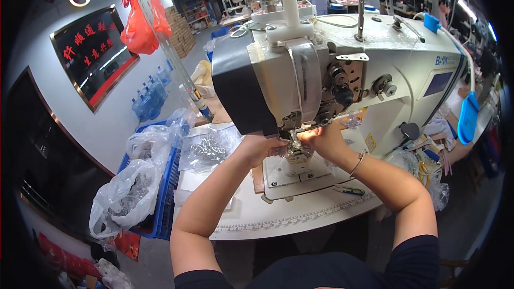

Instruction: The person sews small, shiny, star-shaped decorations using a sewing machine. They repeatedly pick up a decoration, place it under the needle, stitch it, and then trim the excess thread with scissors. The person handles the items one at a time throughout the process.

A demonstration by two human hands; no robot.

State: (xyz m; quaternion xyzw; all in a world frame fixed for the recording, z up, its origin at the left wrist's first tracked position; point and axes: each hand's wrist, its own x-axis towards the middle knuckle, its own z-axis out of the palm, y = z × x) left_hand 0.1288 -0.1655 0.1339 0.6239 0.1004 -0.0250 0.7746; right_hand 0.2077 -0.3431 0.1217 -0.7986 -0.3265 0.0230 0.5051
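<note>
A large white industrial sewing machine [364, 91] with a black front cover stands in front of me. Both hands meet under its head, beside the needle and presser foot [294, 144]. My left hand [259, 149] is closed at the left of the foot, its fingertips at a small piece too unclear to name. From the right, my right hand [324, 140] comes in with curled fingers close to the foot. The machine head partly hides its fingertips, so what they pinch is not visible. Below the hands sits the post with its metal base plate [297, 177].
Left of the table, a blue crate [167, 203] holds plastic bags [128, 192]. A clear bag of small metal parts [208, 150] lies on the tabletop. Small thread snips [349, 189] rest near the ruler strip [300, 221]. A blue-handled object [468, 118] hangs at right.
</note>
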